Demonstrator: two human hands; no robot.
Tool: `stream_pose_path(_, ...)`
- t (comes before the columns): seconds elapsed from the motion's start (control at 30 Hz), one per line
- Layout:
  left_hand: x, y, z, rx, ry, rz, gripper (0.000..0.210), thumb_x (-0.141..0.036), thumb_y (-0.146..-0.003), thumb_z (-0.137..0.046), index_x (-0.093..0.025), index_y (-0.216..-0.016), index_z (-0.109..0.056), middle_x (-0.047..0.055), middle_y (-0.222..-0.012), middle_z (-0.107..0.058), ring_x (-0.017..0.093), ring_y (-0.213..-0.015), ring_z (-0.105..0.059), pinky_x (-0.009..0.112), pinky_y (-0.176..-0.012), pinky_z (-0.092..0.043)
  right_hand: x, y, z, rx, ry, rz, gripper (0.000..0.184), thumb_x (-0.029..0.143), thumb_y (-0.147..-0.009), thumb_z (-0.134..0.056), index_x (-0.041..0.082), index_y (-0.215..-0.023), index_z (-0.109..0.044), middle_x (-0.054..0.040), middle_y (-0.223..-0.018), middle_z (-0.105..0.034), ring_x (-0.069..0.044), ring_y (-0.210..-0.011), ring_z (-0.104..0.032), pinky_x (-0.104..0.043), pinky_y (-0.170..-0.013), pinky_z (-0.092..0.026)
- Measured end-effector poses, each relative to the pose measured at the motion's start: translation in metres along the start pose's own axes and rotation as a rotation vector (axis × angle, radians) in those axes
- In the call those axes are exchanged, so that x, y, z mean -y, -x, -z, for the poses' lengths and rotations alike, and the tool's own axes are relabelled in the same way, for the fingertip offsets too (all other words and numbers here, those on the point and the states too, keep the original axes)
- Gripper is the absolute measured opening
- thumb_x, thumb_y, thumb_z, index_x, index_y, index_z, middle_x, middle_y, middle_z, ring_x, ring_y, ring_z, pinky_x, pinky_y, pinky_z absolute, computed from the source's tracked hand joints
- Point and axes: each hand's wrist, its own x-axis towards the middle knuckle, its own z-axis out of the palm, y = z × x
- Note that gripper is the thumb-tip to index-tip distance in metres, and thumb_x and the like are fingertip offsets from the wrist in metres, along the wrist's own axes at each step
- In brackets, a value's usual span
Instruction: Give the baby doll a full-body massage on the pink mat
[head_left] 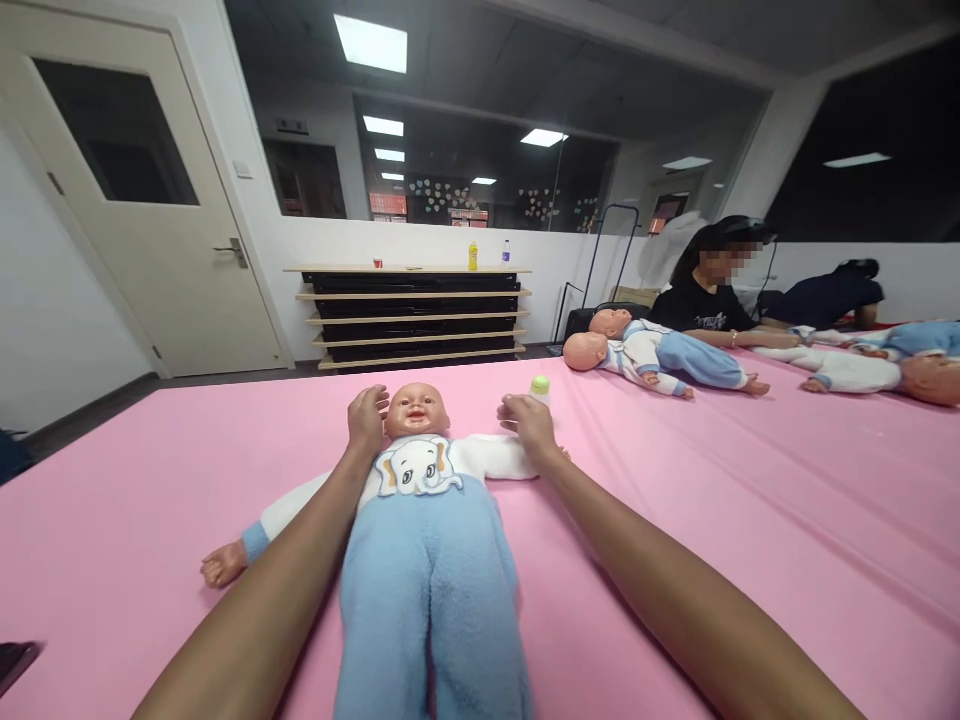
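Observation:
A baby doll [427,540] in a white top with an elephant face and light blue trousers lies on its back, its head toward the far side. My left hand [367,418] is at the left side of the doll's head [417,411], fingers loosely bent and nothing seen in them; whether they touch the head I cannot tell. Over the doll's outstretched arm on the right is my right hand [531,425], its fingers apart and slightly curled. Just behind that hand stands a small bottle with a green cap [540,384], partly hidden by the fingers.
A pink sheet [637,560] covers the table. More dolls [660,355] lie at the far right, near a seated person [709,290] in black and another person bending over. A dark object [16,660] sits at the left edge. Stacked boards [416,318] stand against the wall.

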Motion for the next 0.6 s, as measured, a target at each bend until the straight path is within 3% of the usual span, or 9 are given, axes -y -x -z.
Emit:
stream_pose_path(0.07,-0.010,0.010,0.001,0.047,-0.057,-0.054,0.038,-0.044,-0.074,-0.066,-0.023,-0.105,-0.067,0.008,-0.113,-0.066,0.026,-0.106,-0.060,0.034,-0.082,-0.049,0.000,0.007,-0.029,0.082,0.019,0.071,0.027,0.040,-0.076,-0.072,0.019,-0.092,-0.069,-0.0077,-0.093,-0.070,-0.023,-0.088,-0.065,-0.039,-0.083,-0.053)
stream_pose_path(0.13,-0.018,0.020,0.004,0.174,-0.145,-0.122,0.051,-0.039,-0.072,-0.073,-0.029,-0.120,-0.063,0.006,-0.131,-0.059,0.028,-0.123,-0.052,0.037,-0.095,-0.045,-0.001,0.012,-0.057,0.186,0.088,0.188,0.045,0.043,-0.072,-0.076,0.024,-0.112,-0.066,-0.0069,-0.115,-0.066,-0.026,-0.107,-0.061,-0.043,-0.096,-0.049)
stream_pose_path(0.27,-0.024,0.035,0.017,0.498,-0.321,-0.191,0.083,-0.034,-0.065,-0.082,-0.033,-0.141,-0.048,0.002,-0.152,-0.040,0.031,-0.142,-0.032,0.040,-0.114,-0.029,-0.014,0.010,-0.091,0.426,0.267,0.303,0.093,0.045,-0.062,-0.084,0.032,-0.144,-0.042,-0.0037,-0.150,-0.039,-0.031,-0.139,-0.035,-0.048,-0.116,-0.030)
stream_pose_path(0.37,-0.021,0.036,0.025,0.547,-0.308,-0.103,0.094,-0.032,-0.062,-0.085,-0.033,-0.145,-0.041,0.003,-0.152,-0.040,0.033,-0.140,-0.037,0.041,-0.114,-0.032,-0.030,0.004,-0.095,0.525,0.281,0.271,0.105,0.046,-0.061,-0.085,0.028,-0.150,-0.033,-0.0053,-0.153,-0.033,-0.031,-0.143,-0.029,-0.047,-0.118,-0.027)
stream_pose_path(0.6,-0.019,0.037,0.022,0.577,-0.188,-0.037,0.100,-0.026,-0.061,-0.086,-0.031,-0.148,-0.036,0.007,-0.151,-0.041,0.033,-0.133,-0.045,0.044,-0.110,-0.039,-0.040,0.000,-0.090,0.546,0.279,0.280,0.104,0.047,-0.066,-0.082,0.028,-0.152,-0.028,-0.0029,-0.155,-0.031,-0.027,-0.144,-0.029,-0.042,-0.120,-0.023)
